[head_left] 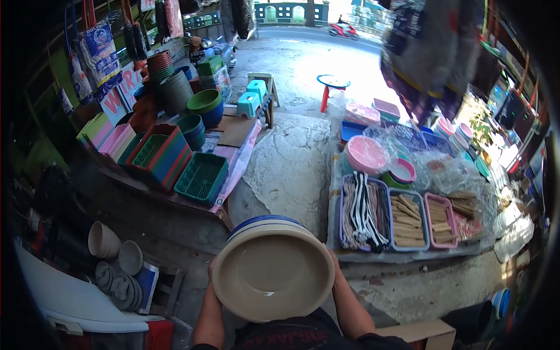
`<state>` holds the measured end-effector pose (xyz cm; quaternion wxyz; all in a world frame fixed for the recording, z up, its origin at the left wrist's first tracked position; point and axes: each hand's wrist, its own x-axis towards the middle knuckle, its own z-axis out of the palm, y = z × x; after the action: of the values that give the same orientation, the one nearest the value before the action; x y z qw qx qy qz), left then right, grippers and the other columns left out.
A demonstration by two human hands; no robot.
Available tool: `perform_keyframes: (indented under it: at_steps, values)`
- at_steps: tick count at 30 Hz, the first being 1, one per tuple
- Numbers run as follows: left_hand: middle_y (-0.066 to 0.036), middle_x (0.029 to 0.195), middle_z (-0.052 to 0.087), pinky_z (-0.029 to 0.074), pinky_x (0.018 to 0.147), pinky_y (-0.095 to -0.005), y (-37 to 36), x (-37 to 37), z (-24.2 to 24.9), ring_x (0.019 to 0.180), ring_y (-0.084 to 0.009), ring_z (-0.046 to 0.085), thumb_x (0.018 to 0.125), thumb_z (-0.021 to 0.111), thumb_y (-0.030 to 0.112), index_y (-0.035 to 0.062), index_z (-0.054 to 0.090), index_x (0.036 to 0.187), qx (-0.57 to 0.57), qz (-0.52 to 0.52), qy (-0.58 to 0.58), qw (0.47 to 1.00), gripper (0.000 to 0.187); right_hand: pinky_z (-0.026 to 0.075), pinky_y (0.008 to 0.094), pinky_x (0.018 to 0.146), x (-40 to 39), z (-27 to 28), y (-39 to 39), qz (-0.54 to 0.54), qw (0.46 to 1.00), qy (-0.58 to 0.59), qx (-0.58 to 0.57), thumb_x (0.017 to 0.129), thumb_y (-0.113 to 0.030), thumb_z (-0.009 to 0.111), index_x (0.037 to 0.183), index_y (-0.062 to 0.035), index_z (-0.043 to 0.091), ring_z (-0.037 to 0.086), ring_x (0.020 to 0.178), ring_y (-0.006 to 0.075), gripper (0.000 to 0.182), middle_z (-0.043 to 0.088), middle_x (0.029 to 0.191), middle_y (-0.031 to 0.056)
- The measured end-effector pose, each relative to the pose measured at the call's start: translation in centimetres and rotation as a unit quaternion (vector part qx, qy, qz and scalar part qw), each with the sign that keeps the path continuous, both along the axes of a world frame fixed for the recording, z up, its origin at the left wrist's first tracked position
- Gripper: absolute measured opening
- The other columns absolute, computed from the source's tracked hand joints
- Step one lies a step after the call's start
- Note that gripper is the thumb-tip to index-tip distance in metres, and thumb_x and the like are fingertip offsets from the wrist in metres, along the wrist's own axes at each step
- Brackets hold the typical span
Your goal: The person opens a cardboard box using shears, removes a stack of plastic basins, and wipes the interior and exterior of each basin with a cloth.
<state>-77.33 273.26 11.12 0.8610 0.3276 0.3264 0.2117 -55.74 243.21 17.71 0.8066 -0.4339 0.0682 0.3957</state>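
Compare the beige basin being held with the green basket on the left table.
The basin is round, beige and solid-walled; the basket is rectangular, green and latticed. The basin is held between the left hand and right hand; the basket rests on the table. Both look plastic and empty.

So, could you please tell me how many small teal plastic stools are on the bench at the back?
2: one teal stool at the bench's near end, the other stool just behind it, closer to the street. More may be hidden behind the stacked basins.
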Motion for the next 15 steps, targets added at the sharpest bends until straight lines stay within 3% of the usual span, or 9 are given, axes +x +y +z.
perform_keyframes:
  at_steps: [2, 6, 8, 9, 11, 13, 15]
  values:
    - [-0.011, 0.091, 0.064, 0.050, 0.071, -0.0307, 1.0, 3.5, -0.4, 0.079, -0.0203, 0.062, 0.088, 0.050, 0.026, 0.0013, 0.061, 0.102, -0.008, 0.024, 0.004, 1.000, 0.031, 0.050, 0.0265, 0.066, 3.5, 1.0, 1.1, -0.019, 0.996, -0.073, -0.040, 0.086, -0.035, 0.054, 0.100, 0.0004, 0.061, 0.062, 0.074, 0.0146, 0.039, 0.064, 0.089, 0.0087]
    - [-0.011, 0.092, 0.063, 0.050, 0.071, -0.0306, 4.1, 8.1, 0.3, 0.079, -0.0204, 0.062, 0.088, 0.050, 0.025, 0.0013, 0.061, 0.102, -0.018, 0.061, 0.007, 0.998, 0.030, 0.051, 0.0265, 0.067, 9.8, 0.1, 4.5, 0.007, 0.999, -0.005, 0.041, 0.087, -0.033, 0.053, 0.102, 0.0010, 0.060, 0.062, 0.075, 0.0154, 0.038, 0.064, 0.089, 0.0088]
    - [-0.010, 0.093, 0.063, 0.050, 0.071, -0.0293, 5.2, 10.9, 2.0, 0.081, -0.0202, 0.062, 0.088, 0.050, 0.024, 0.0028, 0.061, 0.104, -0.011, 0.059, 0.045, 0.997, 0.029, 0.051, 0.0265, 0.067, 13.0, -0.8, 6.5, 0.007, 0.999, -0.029, 0.023, 0.088, -0.032, 0.052, 0.101, 0.0008, 0.060, 0.062, 0.075, 0.0157, 0.036, 0.064, 0.089, 0.0088]
    - [-0.010, 0.093, 0.063, 0.050, 0.071, -0.0293, 6.4, 11.8, 0.6, 0.081, -0.0202, 0.062, 0.088, 0.050, 0.024, 0.0028, 0.061, 0.104, -0.011, 0.075, 0.041, 0.996, 0.029, 0.051, 0.0264, 0.068, 14.5, -1.3, 8.3, -0.007, 0.999, -0.045, 0.014, 0.088, -0.030, 0.051, 0.101, 0.0007, 0.060, 0.062, 0.075, 0.0159, 0.035, 0.064, 0.088, 0.0088]
    - [-0.009, 0.093, 0.064, 0.049, 0.072, -0.0298, 8.8, 13.2, -2.7, 0.082, -0.0199, 0.061, 0.088, 0.049, 0.024, 0.0035, 0.062, 0.103, 0.298, 0.022, 0.077, 0.951, 0.028, 0.051, 0.0266, 0.069, 18.0, -2.5, 11.0, 0.031, 0.998, -0.051, 0.016, 0.089, -0.030, 0.051, 0.102, -0.0004, 0.060, 0.062, 0.077, 0.0161, 0.033, 0.064, 0.089, 0.0085]
    - [-0.009, 0.093, 0.064, 0.049, 0.072, -0.0299, 11.9, 14.5, -4.7, 0.082, -0.0199, 0.061, 0.088, 0.049, 0.024, 0.0036, 0.062, 0.103, 0.312, 0.022, 0.088, 0.946, 0.028, 0.050, 0.0268, 0.070, 20.1, -4.0, 13.7, 0.054, 0.997, -0.059, 0.011, 0.089, -0.029, 0.051, 0.103, -0.0014, 0.059, 0.062, 0.078, 0.0162, 0.032, 0.064, 0.090, 0.0083]
    - [-0.009, 0.093, 0.064, 0.048, 0.072, -0.0299, 16.0, 18.5, -6.1, 0.082, -0.0198, 0.061, 0.088, 0.048, 0.024, 0.0036, 0.062, 0.103, 0.344, 0.019, 0.087, 0.935, 0.028, 0.050, 0.0286, 0.073, 23.5, -4.6, 17.6, -0.005, 0.995, -0.089, -0.043, 0.090, -0.030, 0.047, 0.105, -0.0038, 0.058, 0.061, 0.080, 0.0175, 0.032, 0.063, 0.092, 0.0085]
